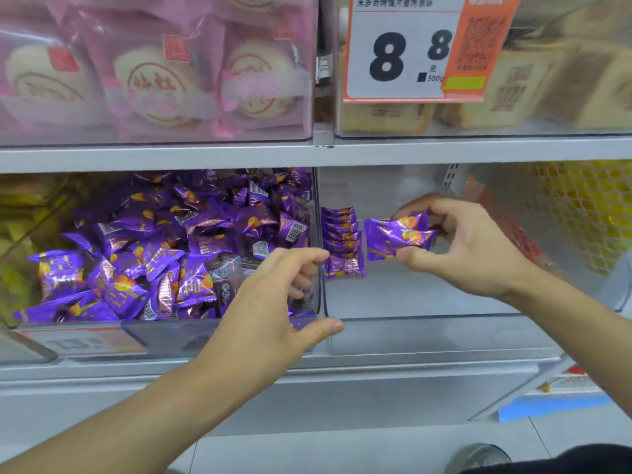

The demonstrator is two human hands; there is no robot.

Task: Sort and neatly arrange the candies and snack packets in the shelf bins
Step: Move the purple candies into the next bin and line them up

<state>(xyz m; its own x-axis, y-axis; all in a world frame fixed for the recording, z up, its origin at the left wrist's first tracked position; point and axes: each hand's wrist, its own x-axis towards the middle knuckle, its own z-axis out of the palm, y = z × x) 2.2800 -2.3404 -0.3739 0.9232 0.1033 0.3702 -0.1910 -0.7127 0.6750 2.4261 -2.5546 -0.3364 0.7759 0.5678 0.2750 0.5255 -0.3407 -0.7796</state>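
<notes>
Right of the middle, my right hand point(455, 244) pinches purple candies point(398, 238).
They go beside the neat row point(342, 242) in the clear bin point(427, 331). My left hand point(273, 302) curls its fingers point(301, 258) over the full bin's point(164, 333) wall to steady it.

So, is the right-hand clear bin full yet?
No, mostly empty: one row of purple candies against the clear bin left wall, bare floor elsewhere.

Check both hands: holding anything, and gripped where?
Right hand pinches purple candy packets by their right ends. Left hand curls over the bin's front corner, no candy.
</notes>
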